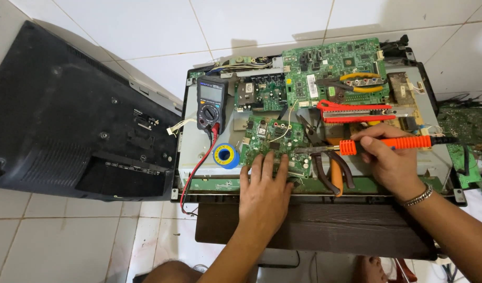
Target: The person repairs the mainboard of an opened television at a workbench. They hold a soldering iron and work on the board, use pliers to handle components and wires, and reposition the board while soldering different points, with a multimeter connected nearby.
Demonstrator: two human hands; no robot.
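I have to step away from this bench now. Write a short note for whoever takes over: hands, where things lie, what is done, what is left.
Left hand: flat, fingers pressing down the small green circuit board.
Right hand: closed on the orange-handled soldering iron, tip at that board's right edge.
Nearby: multimeter and blue solder roll to the left; pliers beside the board; red utility knife above.
Done: black back cover is off, lying to the left.
Left: the joint at the iron's tip; whether it is finished cannot be seen.
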